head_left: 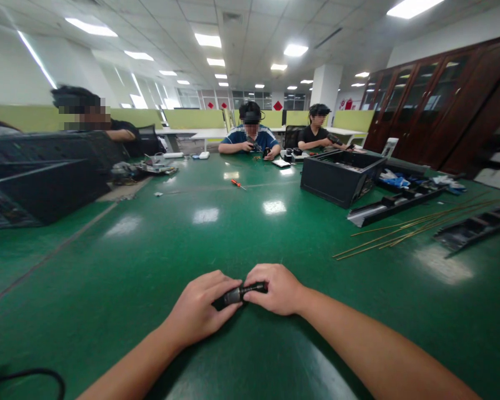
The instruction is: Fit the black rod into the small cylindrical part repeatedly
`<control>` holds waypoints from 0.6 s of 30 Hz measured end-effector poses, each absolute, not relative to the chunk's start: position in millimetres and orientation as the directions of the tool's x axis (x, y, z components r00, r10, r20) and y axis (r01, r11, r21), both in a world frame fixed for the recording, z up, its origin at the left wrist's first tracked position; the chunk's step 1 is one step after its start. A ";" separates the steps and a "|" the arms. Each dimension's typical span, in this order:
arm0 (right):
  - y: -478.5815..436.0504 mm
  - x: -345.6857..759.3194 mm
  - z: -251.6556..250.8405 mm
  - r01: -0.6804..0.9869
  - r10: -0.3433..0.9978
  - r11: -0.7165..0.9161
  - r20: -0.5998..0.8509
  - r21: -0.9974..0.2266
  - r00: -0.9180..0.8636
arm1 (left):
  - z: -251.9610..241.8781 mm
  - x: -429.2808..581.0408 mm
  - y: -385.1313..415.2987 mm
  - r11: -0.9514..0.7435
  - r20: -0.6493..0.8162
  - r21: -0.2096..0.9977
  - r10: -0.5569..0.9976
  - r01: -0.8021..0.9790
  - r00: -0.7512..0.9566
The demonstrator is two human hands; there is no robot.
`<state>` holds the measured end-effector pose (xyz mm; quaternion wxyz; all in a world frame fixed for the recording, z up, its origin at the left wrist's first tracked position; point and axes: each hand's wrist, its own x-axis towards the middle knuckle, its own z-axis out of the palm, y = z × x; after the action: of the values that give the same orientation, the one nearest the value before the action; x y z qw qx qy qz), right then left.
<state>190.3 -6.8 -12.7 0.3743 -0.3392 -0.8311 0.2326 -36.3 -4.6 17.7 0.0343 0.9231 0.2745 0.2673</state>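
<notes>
A small dark cylindrical object [233, 296] lies level, low over the green table [183, 244]. Its wider part has a greyish band, and a narrower ridged part runs to the right. My left hand [202, 303] grips the wide end between thumb and fingers. Around the narrow end, my right hand [277, 289] is closed, with thumb and fingertips pinching it. Both palms hide parts of the object, so I cannot tell its exact kind.
A red-handled screwdriver [235, 182] lies mid-table. Black computer cases stand left [45, 191] and right [341, 175]. Thin brass-coloured rods [383, 239] and a black rail [395, 205] lie at right. Several people sit around the table. A black cable [29, 373] curves at lower left.
</notes>
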 end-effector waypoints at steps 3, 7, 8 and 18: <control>-5.4 191.2 -15.3 0.358 0.725 0.675 0.490 -0.645 -0.485 | 21.2 -31.0 -9.1 -0.819 0.476 0.221 0.564 0.529 0.675; -2.9 195.6 -16.1 0.391 0.734 0.669 0.482 -0.632 -0.478 | 18.4 -19.9 -10.7 -0.668 0.378 0.364 0.743 0.649 0.553; -2.1 196.9 -16.1 0.406 0.738 0.667 0.476 -0.625 -0.479 | 16.2 -17.3 -10.5 -0.619 0.345 0.411 0.785 0.670 0.514; 0.3 201.6 -15.0 0.432 0.733 0.669 0.440 -0.605 -0.519 | 4.8 -15.2 -14.3 -0.492 0.276 0.567 0.869 0.661 0.410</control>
<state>201.6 0.3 -15.0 0.3488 -0.3450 -0.8443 0.2157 -15.2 -14.3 4.8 0.1888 0.8183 0.4674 0.2764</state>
